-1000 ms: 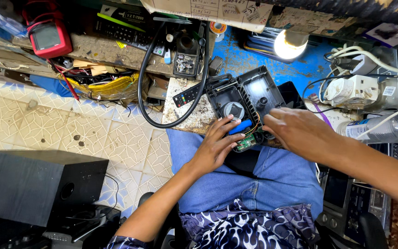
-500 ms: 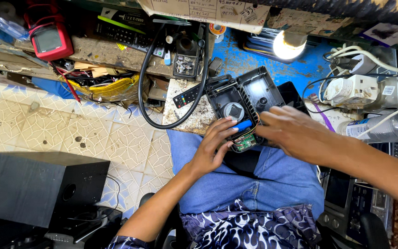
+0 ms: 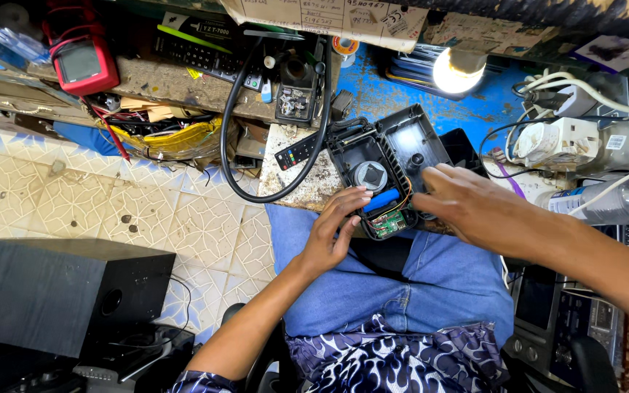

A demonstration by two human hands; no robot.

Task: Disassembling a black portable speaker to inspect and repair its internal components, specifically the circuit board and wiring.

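**Opened Black Casing on a Cluttered Repair Bench**

The setting was a crowded repair corner: a tiled floor (image 3: pixel 74 211) on the left and a low bench (image 3: pixel 300 182) with a worn, speckled top ahead of the seated person.

The opened black plastic casing (image 3: pixel 387 164) lay at the bench's near edge, just above the person's denim-covered knee (image 3: pixel 402 276). Its inside faced up, showing a round grey part, a blue cylindrical cell (image 3: pixel 381 200) and a small green circuit board (image 3: pixel 387 224) with thin wires.

The left hand (image 3: pixel 333 233) reached to the casing's near edge, fingers loosely spread, fingertips beside the blue cell and gripping nothing visible. The right hand (image 3: pixel 475 207) lay palm-down over the casing's right side, fingers extended; whether it pinched anything underneath could not be told.

The step in hand appeared to be work on the cell and board with the casing steadied. Any further move there would call for a fine fingertip grip and care with the wires.

Outward stood a looped black cable (image 3: pixel 242 145), a remote control (image 3: pixel 296 151), a lit lamp (image 3: pixel 456 69), a red multimeter (image 3: pixel 78 58) and a black speaker box (image 3: pixel 60 291).
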